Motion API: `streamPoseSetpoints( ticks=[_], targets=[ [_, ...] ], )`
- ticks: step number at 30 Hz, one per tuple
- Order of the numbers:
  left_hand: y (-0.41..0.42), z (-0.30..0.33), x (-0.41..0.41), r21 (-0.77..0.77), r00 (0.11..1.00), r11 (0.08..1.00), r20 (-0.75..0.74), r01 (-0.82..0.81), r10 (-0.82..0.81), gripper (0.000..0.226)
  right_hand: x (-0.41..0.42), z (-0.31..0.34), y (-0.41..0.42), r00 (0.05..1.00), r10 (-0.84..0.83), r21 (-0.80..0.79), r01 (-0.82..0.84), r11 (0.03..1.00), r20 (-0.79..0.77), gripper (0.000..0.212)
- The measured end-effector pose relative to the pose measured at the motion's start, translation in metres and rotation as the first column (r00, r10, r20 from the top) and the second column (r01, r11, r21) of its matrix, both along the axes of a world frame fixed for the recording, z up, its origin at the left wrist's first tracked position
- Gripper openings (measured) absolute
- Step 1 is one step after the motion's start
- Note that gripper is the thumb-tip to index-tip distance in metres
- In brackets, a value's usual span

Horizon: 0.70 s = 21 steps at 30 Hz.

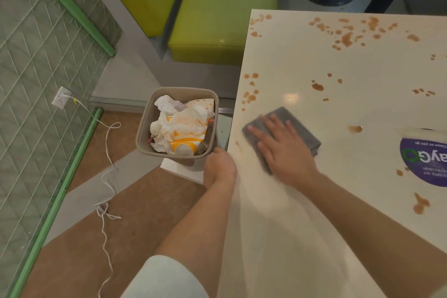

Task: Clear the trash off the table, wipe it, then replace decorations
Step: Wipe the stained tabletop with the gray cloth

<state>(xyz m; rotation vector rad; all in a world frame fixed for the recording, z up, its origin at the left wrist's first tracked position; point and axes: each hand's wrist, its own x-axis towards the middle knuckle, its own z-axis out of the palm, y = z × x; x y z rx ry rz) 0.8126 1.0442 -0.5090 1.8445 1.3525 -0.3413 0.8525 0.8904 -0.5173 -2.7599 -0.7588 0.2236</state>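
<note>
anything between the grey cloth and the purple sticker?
One brown spill blot on bare table, between grey cloth and purple sticker, head view.

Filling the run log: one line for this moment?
step: wiping | right hand: flat on grey cloth | left hand: holds trash bin | table: stains remain

I read the scene as evenly lit from overhead, fairly bright, warm cast. A small square glare patch sits on the glossy table (314, 225) near its middle. Soft shadows fall beneath both forearms. The right hand (283, 145) and grey cloth (285, 116) show motion blur. Wide-angle bending curves the green frame (60, 164) at left; corners look soft.
</note>
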Motion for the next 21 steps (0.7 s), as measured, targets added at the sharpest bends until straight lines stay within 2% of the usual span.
streamPoseSetpoints(
  ticks=[2,4,9,11,14,16,21],
  targets=[
    [0.000,-0.002,-0.004,-0.023,0.999,1.000,0.053,0.010,-0.009,0.044,0.032,0.000,0.003,0.986,-0.167,-0.006,0.167,0.986,0.001,0.049],
    [-0.001,-0.002,-0.005,-0.046,0.997,0.999,0.081,0.009,-0.005,0.044,0.039,0.002,0.021,0.976,-0.216,-0.016,0.216,0.976,-0.009,0.050],
    [0.000,0.001,0.001,-0.028,0.999,0.999,0.019,-0.034,0.035,0.047,-0.035,0.005,0.024,0.993,0.119,-0.035,-0.119,0.992,-0.006,0.051],
    [0.000,0.000,0.001,-0.025,1.000,1.000,0.006,-0.011,0.011,0.047,-0.028,0.004,0.009,0.997,0.071,-0.054,-0.071,0.996,-0.005,0.051],
    [0.001,-0.002,0.000,-0.024,1.000,0.999,-0.008,-0.021,0.021,0.046,0.009,-0.001,0.007,0.992,-0.129,-0.048,0.129,0.990,0.011,0.058],
    [0.001,-0.003,0.001,-0.038,0.999,0.998,0.000,-0.039,0.039,0.047,0.009,0.000,0.024,0.981,-0.191,-0.028,0.191,0.981,0.009,0.060],
    [0.000,0.000,0.000,-0.029,0.999,0.998,0.025,-0.048,0.048,0.047,-0.056,0.003,0.021,1.000,0.026,-0.004,-0.026,1.000,0.008,0.050]
  ],
)
